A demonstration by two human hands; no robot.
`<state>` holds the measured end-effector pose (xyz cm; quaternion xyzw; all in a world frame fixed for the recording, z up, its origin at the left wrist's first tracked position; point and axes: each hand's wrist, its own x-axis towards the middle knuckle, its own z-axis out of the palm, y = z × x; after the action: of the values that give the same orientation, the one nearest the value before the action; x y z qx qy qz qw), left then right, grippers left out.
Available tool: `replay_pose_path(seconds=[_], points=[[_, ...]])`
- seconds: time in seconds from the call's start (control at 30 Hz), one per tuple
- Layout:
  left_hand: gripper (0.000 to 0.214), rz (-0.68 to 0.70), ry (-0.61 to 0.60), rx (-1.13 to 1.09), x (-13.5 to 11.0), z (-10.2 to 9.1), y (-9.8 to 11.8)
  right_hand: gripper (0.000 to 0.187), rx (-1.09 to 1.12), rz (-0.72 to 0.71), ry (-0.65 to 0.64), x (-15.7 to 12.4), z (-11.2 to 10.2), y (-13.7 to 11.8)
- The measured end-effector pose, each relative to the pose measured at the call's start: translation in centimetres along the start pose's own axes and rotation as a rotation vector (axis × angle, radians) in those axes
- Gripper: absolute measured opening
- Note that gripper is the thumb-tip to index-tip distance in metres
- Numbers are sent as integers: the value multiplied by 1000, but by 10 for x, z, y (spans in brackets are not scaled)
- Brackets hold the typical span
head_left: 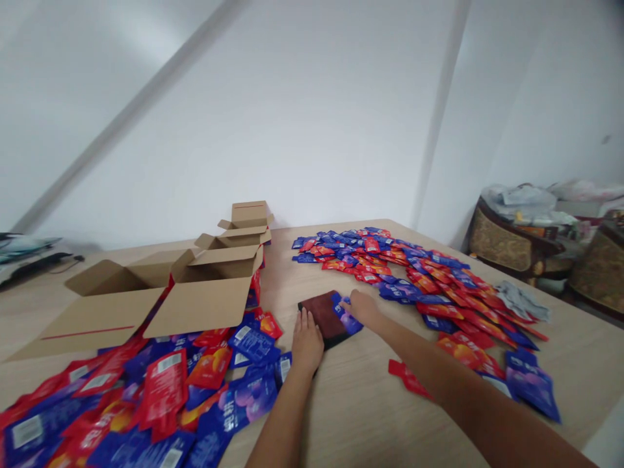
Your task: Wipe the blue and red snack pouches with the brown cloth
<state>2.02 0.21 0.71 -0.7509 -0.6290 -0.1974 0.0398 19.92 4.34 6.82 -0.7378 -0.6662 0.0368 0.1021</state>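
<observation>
Pad (319, 313) lies on the counter (361, 396) between the two piles; pouch (349, 317) (blue, purple print) sits over its right edge. Left hand (308, 341): grip flat, fingers extended along the pad's left side. Right hand (363, 308): fingers curled at the pouch; I cannot tell whether that grip is pinching it, as the hand hides the contact.

Room for moving: a strip of counter runs from the pad toward the wall (336, 130), and another toward me between the forearms. Left pile (163, 383) crowds the left wrist; right pile (429, 273) spreads along the counter's far right edge.

Left pile is cut off at the lower left; my right forearm hides part of a red pouch (403, 374). Boxes (202, 305) stand in a row, flaps up; I cannot see their contents from this angle.
</observation>
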Motion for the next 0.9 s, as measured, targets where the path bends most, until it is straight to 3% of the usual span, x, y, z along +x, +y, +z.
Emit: replay_pose_path(seconds=[0.13,0.23,0.37,0.57,0.9], points=[[49,3,-19,6,0,0,1,47,80,-105,33,8,-17,-15],[49,6,-12,12,0,-1,1,48,106,-161,48,8,-18,-30],[49,14,5,33,0,-1,1,41,109,-146,62,-4,4,-41],[50,18,-10,23,0,0,2,38,52,-143,207,-13,45,-52],[49,9,-25,3,1,-3,4,30,-4,-191,202,1,40,-31]])
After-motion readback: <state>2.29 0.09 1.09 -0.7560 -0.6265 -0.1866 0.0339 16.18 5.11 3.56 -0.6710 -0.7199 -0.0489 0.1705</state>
